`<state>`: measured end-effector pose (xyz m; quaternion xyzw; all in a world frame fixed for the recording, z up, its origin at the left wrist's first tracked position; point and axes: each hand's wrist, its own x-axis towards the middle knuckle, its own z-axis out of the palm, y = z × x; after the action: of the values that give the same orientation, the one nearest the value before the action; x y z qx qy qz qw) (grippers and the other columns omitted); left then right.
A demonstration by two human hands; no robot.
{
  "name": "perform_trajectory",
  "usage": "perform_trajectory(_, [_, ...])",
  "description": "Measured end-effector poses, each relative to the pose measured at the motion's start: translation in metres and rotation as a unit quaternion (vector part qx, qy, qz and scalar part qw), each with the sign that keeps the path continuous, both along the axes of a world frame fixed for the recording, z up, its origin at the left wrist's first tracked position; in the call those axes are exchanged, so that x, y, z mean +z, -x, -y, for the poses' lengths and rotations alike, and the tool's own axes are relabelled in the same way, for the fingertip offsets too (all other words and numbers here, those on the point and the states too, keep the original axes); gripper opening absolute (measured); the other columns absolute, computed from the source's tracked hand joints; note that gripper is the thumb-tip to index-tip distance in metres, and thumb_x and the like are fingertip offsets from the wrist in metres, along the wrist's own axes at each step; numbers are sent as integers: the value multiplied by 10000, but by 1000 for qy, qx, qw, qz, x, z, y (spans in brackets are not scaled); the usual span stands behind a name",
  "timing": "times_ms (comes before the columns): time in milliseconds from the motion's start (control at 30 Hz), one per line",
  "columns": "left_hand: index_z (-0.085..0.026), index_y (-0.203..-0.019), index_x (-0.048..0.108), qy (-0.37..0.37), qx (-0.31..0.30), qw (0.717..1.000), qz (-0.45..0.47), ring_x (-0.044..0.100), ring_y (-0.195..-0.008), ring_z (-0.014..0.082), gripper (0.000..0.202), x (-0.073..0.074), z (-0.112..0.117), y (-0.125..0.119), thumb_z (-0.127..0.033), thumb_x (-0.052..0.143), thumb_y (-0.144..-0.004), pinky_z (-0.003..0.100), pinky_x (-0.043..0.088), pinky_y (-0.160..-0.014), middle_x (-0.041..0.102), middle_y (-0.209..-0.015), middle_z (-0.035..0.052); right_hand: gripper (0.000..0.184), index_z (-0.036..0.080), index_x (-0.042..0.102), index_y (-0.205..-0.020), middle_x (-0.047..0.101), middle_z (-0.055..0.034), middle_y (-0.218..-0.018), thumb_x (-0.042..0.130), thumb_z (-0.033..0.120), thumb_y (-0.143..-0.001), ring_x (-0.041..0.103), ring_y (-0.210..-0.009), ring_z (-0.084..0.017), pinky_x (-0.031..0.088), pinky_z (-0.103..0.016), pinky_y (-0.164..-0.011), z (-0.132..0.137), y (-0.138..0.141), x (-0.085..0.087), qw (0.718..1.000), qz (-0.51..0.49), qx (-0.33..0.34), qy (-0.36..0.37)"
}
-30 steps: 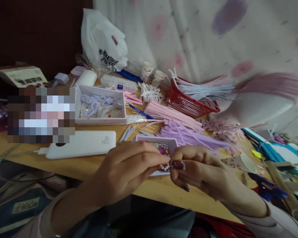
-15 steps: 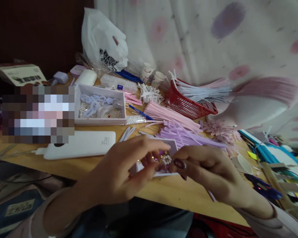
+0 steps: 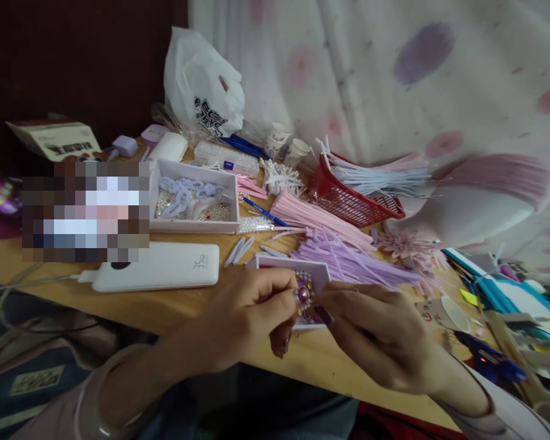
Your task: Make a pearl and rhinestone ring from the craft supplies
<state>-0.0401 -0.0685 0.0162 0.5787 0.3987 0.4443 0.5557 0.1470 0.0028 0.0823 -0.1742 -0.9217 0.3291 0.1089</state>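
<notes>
My left hand (image 3: 247, 318) and my right hand (image 3: 371, 333) meet over a small white box (image 3: 286, 264) of beads at the front edge of the wooden table (image 3: 174, 305). Both hands are closed in a pinch around a small bead ornament (image 3: 302, 297) with a pink-purple stone and pearls. The ornament is held just above the box's near side. My right thumb has a dark red nail. Part of the box is hidden behind my fingers.
A white power bank (image 3: 158, 274) lies left of the hands. Behind are a white tray of chain links and pearls (image 3: 192, 200), pink (image 3: 318, 215) and purple (image 3: 348, 260) pipe cleaners, a red basket (image 3: 352, 198), paper cups (image 3: 275, 135), a white bag (image 3: 204, 91) and a blue glue gun (image 3: 483, 360).
The fingers of my left hand have closed from a spread grip into a tighter pinch on the ornament. Both hands sit slightly lower over the box, and the view has shifted a little.
</notes>
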Motion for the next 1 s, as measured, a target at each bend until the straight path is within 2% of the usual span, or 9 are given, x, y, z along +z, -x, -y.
perform_trajectory(100, [-183,-956,554,-137,77,985,-70,615,-662,106,61,-5,-1,3,-230,518,-941,219,509,-645,641,-798,-6,180,168,643,-863,562,-6,-659,487,211,-940,467,-570,-103,361,-227,-512,-3,2,-2,986,7,-81,147])
perform_trajectory(233, [-208,-1173,527,-367,162,896,-188,662,-908,135,234,-15,-4,5,-130,522,-952,256,517,-839,683,-1032,37,248,145,645,-799,545,2,-623,564,351,-912,456,-544,-95,355,-222,-499,-7,2,-9,925,-37,-134,355])
perform_trajectory(367, [-166,-1021,596,-402,171,879,-192,652,-883,142,119,-15,-3,5,-137,493,-968,246,513,-814,687,-929,48,233,147,652,-785,553,2,-640,576,326,-914,461,-563,-92,368,-211,-511,-6,3,-10,926,-36,-125,355])
perform_trajectory(433, [-170,-918,613,-345,146,913,-160,628,-790,133,101,-11,-2,4,-152,518,-948,234,504,-741,668,-839,28,216,150,656,-812,578,-10,-672,537,284,-932,484,-589,-103,384,-214,-524,-5,3,-6,957,-10,-94,274])
perform_trajectory(533, [-178,-771,560,-70,17,997,-23,558,-573,107,189,-4,-2,1,-243,490,-934,199,468,-548,570,-631,-18,204,154,648,-864,597,-32,-680,455,162,-932,485,-576,-118,381,-238,-521,-3,2,-3,995,9,27,98])
perform_trajectory(633, [-185,-694,464,119,-98,979,136,481,-434,100,292,-2,-4,-2,-328,387,-936,205,445,-434,467,-529,-35,205,163,625,-874,560,-32,-646,434,91,-895,464,-579,-138,396,-273,-571,-4,0,-6,994,-5,92,-54])
perform_trajectory(767, [-202,-997,530,-80,43,996,-13,598,-661,111,82,-6,-1,-2,-239,506,-928,208,491,-595,612,-787,-14,187,159,616,-871,530,-3,-630,446,181,-945,421,-535,-104,347,-231,-496,-6,-5,-6,999,34,-4,29])
perform_trajectory(867, [-226,-1067,534,-282,135,935,-170,661,-869,136,185,-12,1,-2,-105,494,-933,240,495,-753,690,-947,-2,253,149,641,-849,583,-26,-683,474,305,-958,485,-597,-112,381,-225,-528,-6,-5,-4,982,34,-84,169])
perform_trajectory(1000, [-227,-1151,505,-362,175,890,-216,682,-912,132,204,-17,0,-1,-128,456,-979,240,495,-800,719,-982,3,297,137,668,-768,584,-26,-656,571,380,-908,484,-598,-116,388,-243,-554,-3,1,-3,945,-5,-110,308])
